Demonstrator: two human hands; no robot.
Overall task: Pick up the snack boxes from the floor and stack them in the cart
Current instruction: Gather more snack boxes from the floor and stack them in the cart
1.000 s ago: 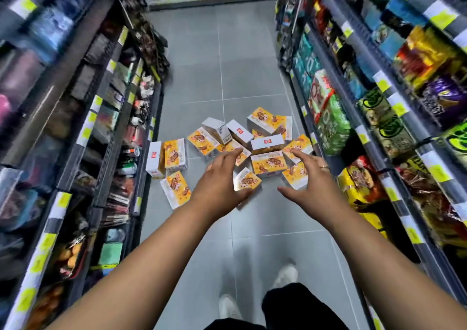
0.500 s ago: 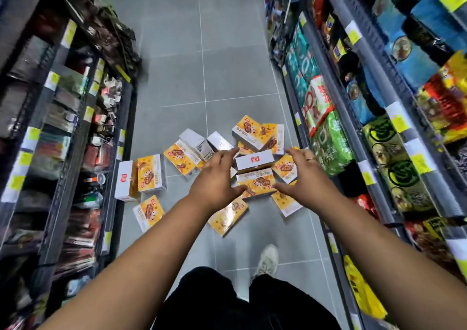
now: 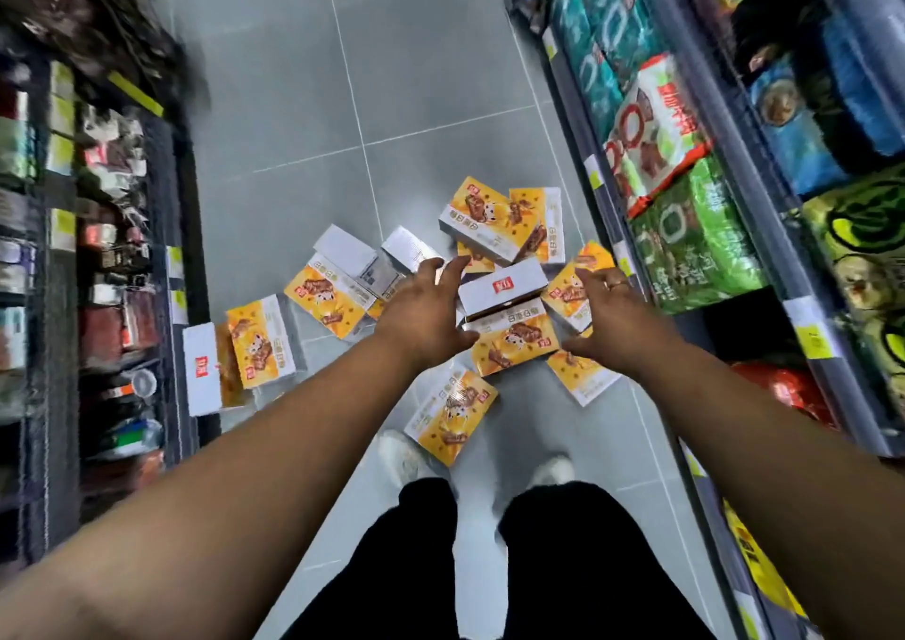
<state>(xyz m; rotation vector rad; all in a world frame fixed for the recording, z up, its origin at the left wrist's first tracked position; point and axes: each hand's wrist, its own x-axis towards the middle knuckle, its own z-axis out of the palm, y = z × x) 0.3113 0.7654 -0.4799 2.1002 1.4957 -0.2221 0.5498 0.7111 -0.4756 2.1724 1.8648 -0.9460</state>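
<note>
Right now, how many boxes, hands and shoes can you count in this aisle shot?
Snack boxes: 14 showing, some overlapped
Hands: 2, left hand and right hand
Shoes: 2
Total: 18

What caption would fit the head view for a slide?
Left hand and right hand flank a snack box on the aisle floor.
</note>
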